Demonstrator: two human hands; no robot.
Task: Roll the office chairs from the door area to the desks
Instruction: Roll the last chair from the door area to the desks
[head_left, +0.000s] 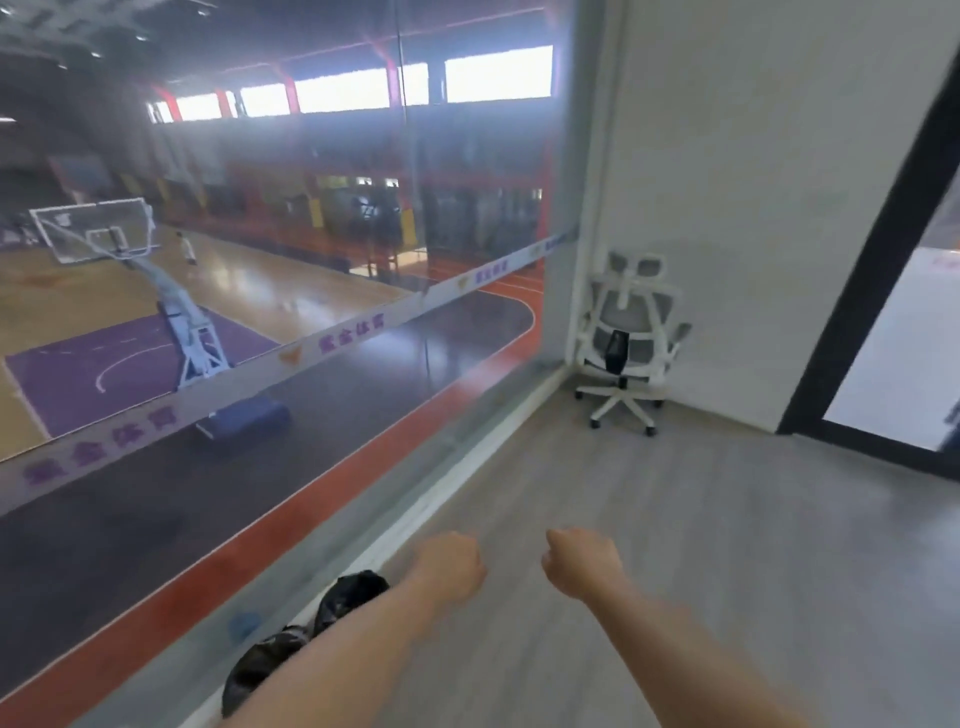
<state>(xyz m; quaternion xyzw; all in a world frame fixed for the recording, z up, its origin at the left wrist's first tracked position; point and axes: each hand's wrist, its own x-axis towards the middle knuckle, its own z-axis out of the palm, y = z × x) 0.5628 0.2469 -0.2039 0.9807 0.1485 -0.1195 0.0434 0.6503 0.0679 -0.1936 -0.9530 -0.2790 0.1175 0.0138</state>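
A white office chair with a grey mesh back and headrest stands on castors in the far corner, between the glass wall and the white wall. It faces away from me, its back toward the room. My left hand and my right hand are stretched out low in front of me, side by side, well short of the chair. Both have their fingers curled into loose fists and hold nothing. The view is motion-blurred.
A floor-to-ceiling glass wall runs along the left, overlooking a basketball court below. A black-framed door stands at the right beside the white wall. Grey wood-look floor stretches between me and the chair. Dark bags lie by the glass at lower left.
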